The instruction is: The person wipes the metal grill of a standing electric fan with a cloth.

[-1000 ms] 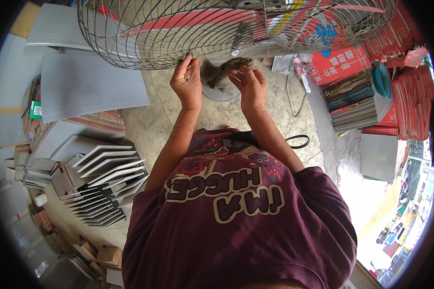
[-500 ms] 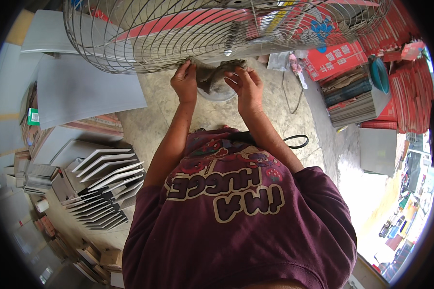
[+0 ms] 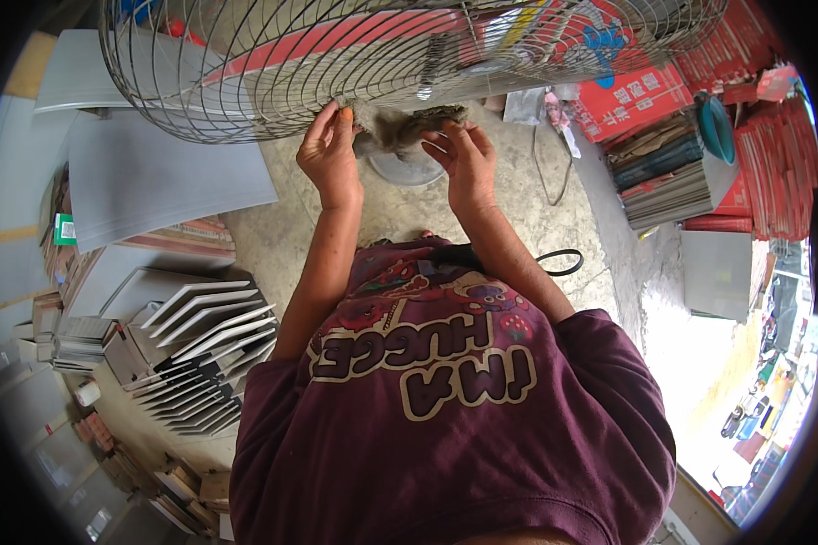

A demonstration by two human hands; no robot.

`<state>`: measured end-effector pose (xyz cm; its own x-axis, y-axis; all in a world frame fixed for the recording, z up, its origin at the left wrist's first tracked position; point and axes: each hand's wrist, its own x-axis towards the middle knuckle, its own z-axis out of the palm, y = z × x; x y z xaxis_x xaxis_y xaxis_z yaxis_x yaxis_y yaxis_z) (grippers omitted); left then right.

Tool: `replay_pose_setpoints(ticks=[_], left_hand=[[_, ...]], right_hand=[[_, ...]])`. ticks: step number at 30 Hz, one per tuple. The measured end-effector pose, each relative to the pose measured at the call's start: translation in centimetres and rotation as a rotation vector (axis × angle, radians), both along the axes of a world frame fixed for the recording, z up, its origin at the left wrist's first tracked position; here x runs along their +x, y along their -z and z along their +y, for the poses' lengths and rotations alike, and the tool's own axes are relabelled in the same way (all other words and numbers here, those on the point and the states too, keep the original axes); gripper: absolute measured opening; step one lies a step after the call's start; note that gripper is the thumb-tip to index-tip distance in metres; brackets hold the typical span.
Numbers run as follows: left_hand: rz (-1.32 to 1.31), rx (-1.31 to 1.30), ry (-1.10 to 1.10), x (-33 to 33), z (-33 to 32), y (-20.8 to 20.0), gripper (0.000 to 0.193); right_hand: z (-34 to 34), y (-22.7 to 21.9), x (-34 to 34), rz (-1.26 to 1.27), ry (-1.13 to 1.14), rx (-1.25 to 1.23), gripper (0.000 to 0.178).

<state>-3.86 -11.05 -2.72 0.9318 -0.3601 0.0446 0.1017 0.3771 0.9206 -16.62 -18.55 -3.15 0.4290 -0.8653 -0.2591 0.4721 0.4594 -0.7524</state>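
A crumpled grey-brown dirty rag (image 3: 395, 127) stretches between my two hands, right below the lower rim of a large wire fan guard (image 3: 186, 86). My left hand (image 3: 330, 163) pinches the rag's left end with thumb and fingertips, close to the wires. Gathered fingers of my right hand (image 3: 468, 163) grip its darker, bunched right end. Behind the guard shows a red fan blade (image 3: 354, 41). Under the rag, part of a round grey base (image 3: 409, 170) stands on the floor, its upper side partly hidden.
Grey panels (image 3: 168, 173) lie at the left, above a rack of white-edged boards (image 3: 209, 318). Red printed cartons (image 3: 641, 109) and a stack of boards with a teal ring (image 3: 715, 132) stand at the right. A thin cable (image 3: 559, 195) runs along the concrete floor.
My left hand has moved a little left and the rag is spread wider between the hands. My right hand stays nearly in place. The fan guard appears shifted slightly left.
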Motion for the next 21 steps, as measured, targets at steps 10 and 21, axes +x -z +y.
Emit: replay_pose_setpoints(ticks=[10, 21], left_hand=[[0.136, 0.030, -0.001, 1.2, -0.3, 1.3, 0.020], [0.224, -0.069, 0.034, 1.5, 1.2, -0.4, 0.013]], right_hand=[[0.0, 0.0, 0.1, 0.010, -0.025, -0.008, 0.012], [0.3, -0.3, 0.8, 0.003, -0.054, 0.003, 0.011]])
